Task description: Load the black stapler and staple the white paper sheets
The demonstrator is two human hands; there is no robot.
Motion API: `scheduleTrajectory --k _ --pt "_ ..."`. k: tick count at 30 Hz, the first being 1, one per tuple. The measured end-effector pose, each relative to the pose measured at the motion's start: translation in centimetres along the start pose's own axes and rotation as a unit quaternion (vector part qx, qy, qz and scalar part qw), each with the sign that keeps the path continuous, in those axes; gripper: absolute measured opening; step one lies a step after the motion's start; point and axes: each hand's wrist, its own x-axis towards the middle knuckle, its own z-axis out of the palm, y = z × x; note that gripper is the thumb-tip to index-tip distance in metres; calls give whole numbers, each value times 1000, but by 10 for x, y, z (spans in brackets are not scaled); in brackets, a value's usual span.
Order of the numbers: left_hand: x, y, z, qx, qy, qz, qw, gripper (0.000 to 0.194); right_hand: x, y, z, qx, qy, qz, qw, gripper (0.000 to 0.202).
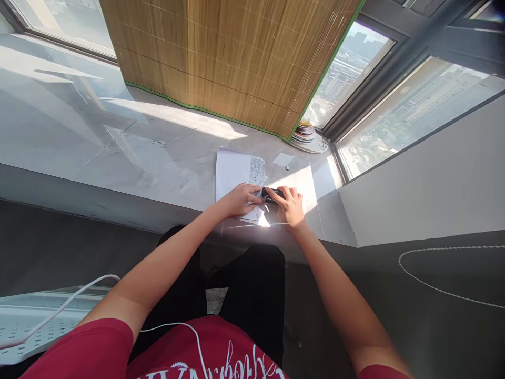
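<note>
White sheets of paper point(232, 171) lie on the sill, with a strip of dense dark print point(257, 169) along their right part. My left hand point(242, 200) rests on the lower part of the sheets, its fingers stretched flat toward the right edge. At that edge sits a black stapler point(270, 195), its end touching or overlapping the paper; my left fingers partly hide the contact. My right hand point(291, 205) is closed over the stapler from the right, fingers on its top. Small white paper scraps point(262, 218) lie just below the hands.
Beyond the sheets are a paper piece point(283, 159) and a small grey block point(288, 168). Stacked plates point(305, 138) stand in the window corner. A bamboo blind point(232, 63) hangs over the sill point(158, 163). A white cable point(74, 295) crosses near my left arm.
</note>
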Motion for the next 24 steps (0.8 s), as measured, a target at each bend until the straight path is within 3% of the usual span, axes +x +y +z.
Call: scheduleTrajectory --k 5,9,12,16,24 --pt "0 -2 -1 15 -6 8 1000 33 -1 -6 6 14 18 18 1000 51" --pt "0 -2 -1 30 -16 -2 999 33 -4 -2 7 68 58 97 991 58" --pt "-1 -2 -1 38 -24 -6 999 34 -7 6 8 108 123 174 971 57" --pt "1 -2 -1 35 -38 -22 998 40 -8 14 13 162 213 216 939 48" --pt "2 2 -1 45 -39 -25 998 41 -5 6 14 149 179 283 930 39"
